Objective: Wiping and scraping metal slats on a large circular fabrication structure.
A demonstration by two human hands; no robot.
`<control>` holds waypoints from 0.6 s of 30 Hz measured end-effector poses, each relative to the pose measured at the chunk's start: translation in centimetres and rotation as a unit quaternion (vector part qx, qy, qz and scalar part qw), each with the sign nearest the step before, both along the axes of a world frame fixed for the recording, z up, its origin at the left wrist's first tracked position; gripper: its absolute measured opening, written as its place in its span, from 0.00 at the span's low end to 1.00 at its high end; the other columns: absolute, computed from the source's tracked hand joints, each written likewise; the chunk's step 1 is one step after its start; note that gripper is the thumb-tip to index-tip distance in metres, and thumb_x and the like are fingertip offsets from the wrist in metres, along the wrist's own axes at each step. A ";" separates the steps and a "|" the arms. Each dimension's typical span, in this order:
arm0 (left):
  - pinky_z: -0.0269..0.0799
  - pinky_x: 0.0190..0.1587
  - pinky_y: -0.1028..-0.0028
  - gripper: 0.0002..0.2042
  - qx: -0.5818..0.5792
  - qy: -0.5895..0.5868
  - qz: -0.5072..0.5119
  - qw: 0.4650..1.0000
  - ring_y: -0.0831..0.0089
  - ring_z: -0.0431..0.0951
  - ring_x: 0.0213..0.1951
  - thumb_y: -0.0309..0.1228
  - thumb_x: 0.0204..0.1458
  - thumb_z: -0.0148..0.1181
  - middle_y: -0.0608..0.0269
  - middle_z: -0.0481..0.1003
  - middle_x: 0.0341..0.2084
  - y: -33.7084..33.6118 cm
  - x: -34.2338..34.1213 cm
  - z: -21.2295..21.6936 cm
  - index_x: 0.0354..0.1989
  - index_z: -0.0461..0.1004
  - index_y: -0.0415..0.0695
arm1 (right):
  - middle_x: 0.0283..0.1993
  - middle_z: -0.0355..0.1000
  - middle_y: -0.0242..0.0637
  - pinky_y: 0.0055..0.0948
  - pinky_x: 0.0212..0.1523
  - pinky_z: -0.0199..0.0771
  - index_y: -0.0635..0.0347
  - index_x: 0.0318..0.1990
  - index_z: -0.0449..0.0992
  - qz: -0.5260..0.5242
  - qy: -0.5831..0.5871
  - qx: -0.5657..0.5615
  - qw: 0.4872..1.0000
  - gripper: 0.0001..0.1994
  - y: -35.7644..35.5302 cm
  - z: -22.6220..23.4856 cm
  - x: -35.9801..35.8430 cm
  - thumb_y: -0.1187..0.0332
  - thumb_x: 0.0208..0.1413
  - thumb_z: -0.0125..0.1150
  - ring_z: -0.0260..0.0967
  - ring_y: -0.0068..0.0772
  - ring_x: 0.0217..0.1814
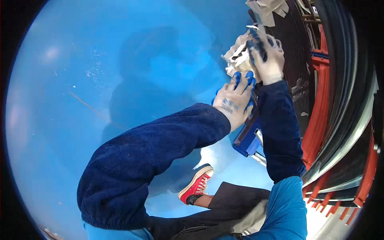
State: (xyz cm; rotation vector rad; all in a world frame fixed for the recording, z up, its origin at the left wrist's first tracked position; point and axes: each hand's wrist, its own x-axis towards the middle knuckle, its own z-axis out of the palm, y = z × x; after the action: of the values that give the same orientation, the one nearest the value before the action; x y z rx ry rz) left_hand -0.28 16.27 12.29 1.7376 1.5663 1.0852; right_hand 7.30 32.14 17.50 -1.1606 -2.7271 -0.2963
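Both my hands wear whitish gloves with blue-coated fingers. My left hand (236,98) is open, its fingers stretched forward against the near edge of a crumpled, torn white wrapping (239,60). The wrapping looks like paper or thin film; what lies under it is hidden. Just beyond, to the right, my right hand (270,58) is curled beside the wrapping, its dark blue finger coating partly blurred. A pale strip rises at its fingertips, and I cannot make out what the fingers hold.
More crumpled white wrapping (270,10) lies at the far right on a dark ribbed surface (292,40). A red rack frame (318,116) with long dark curved pieces (348,80) stands at right. A blue metal part (250,138) is below my hands, over the blue floor (72,112).
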 end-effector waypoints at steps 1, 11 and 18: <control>0.64 0.54 0.62 0.26 -0.012 0.004 -0.034 0.999 0.48 0.64 0.55 0.32 0.50 0.49 0.42 0.58 0.57 0.1 -0.2 0.0 0.57 0.57 0.34 | 0.46 0.70 0.39 0.35 0.46 0.69 0.49 0.47 0.72 0.048 -0.068 0.029 0.996 0.18 0.2 -0.2 -0.5 0.69 0.45 0.58 0.65 0.39 0.47; 0.71 0.43 0.62 0.24 -0.136 -0.366 0.144 0.909 0.48 0.70 0.48 0.30 0.48 0.50 0.43 0.62 0.52 3.4 -3.9 -0.5 0.56 0.61 0.43 | 0.43 0.70 0.39 0.33 0.45 0.65 0.58 0.40 0.73 0.099 0.083 0.071 0.989 0.15 1.1 -2.5 2.5 0.64 0.43 0.58 0.64 0.37 0.42; 0.72 0.37 0.67 0.25 -0.123 -0.218 0.011 0.968 0.54 0.75 0.34 0.30 0.49 0.49 0.46 0.68 0.43 3.7 -3.7 -0.8 0.59 0.57 0.45 | 0.39 0.67 0.37 0.35 0.42 0.62 0.53 0.36 0.70 0.045 0.143 -0.011 0.989 0.16 0.7 -2.8 4.7 0.57 0.41 0.61 0.63 0.39 0.39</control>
State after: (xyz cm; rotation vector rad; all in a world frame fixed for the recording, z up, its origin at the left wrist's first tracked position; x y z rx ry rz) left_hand -3.95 20.01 11.46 1.2198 1.3733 1.1363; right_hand 11.99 32.82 14.68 -0.9946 -2.5259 -0.0787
